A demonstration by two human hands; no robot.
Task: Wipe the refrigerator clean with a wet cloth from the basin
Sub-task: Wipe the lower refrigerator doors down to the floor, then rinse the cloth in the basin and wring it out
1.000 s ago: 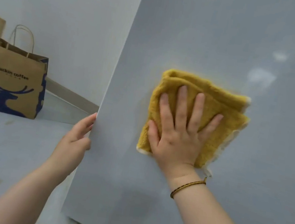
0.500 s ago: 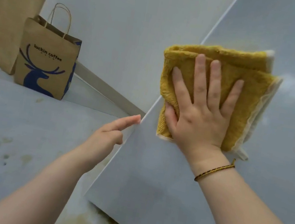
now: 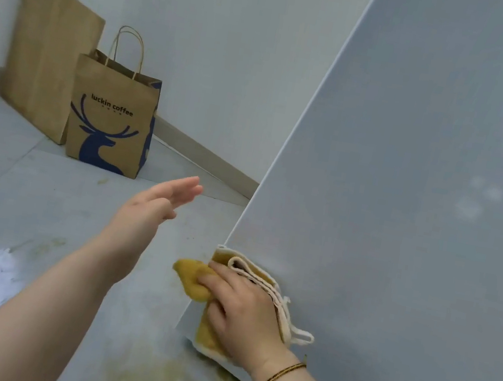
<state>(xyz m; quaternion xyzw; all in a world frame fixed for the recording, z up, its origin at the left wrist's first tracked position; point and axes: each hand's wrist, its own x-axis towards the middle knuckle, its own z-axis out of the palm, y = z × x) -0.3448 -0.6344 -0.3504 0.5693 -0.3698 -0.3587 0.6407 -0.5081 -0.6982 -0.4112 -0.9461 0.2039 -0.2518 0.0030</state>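
The refrigerator's grey side panel [image 3: 405, 216] fills the right half of the view, its left edge running down to the floor. A folded yellow cloth [image 3: 192, 278] with a white trim lies against the panel's bottom left corner and wraps over the edge. My right hand [image 3: 242, 315] holds it there, with the fingers bent over the cloth at the edge. My left hand [image 3: 154, 207] hangs in the air left of the refrigerator with its fingers straight, touching nothing. The basin is not in view.
Two brown paper bags stand in the far left corner: a plain tall bag [image 3: 47, 49] and a printed coffee bag [image 3: 110, 120]. Yellowish wet stains [image 3: 146, 372] mark the grey floor by the refrigerator's base. A baseboard [image 3: 209, 156] runs along the white wall.
My right hand has slid the cloth down the panel from about mid height to the bottom left corner. My left hand has come off the refrigerator's edge and now hangs free.
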